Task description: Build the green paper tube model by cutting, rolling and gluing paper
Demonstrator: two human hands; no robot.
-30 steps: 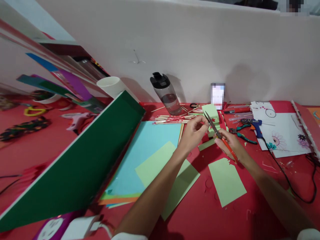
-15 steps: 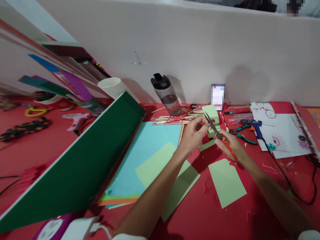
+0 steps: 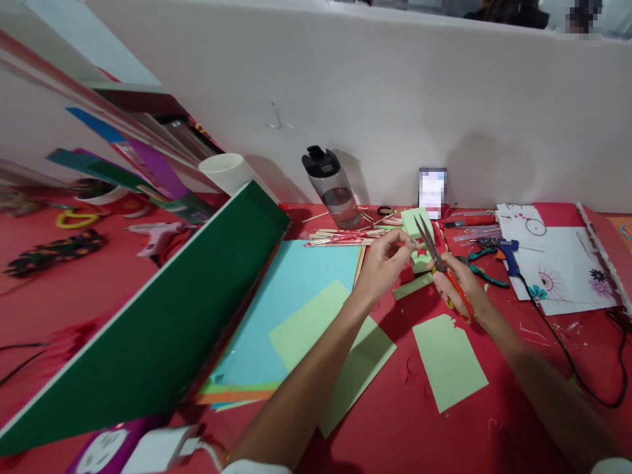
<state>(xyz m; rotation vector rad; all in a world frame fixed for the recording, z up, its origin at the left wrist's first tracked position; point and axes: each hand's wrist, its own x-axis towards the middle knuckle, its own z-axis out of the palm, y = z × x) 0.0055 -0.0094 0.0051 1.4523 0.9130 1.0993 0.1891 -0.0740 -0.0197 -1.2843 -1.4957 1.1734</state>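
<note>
My right hand [image 3: 464, 288] grips a pair of scissors [image 3: 451, 280] with red and yellow handles. Their blades point up and away, slightly parted. Just left of the blades, my left hand [image 3: 390, 260] has thumb and finger pinched together; what sits in the pinch is too small to make out. Behind the hands is a folded light green paper piece [image 3: 417, 224], with a narrow green strip [image 3: 412, 287] below it. A green sheet with a ragged top edge [image 3: 450, 362] lies under my right hand. Another green sheet [image 3: 365, 362] is partly covered by my left forearm.
A water bottle [image 3: 333, 191] and a phone [image 3: 432, 192] stand by the wall. Thin sticks [image 3: 345, 236] lie near blue paper [image 3: 296, 263]. A green board [image 3: 162, 329] leans at left. Pliers [image 3: 486, 273], a blue glue gun [image 3: 507, 253] and its cord lie at right.
The scissors have turned in my right hand, so their blades now stand more upright and farther from my left fingers. My left hand keeps its pinch; the view has shifted slightly.
</note>
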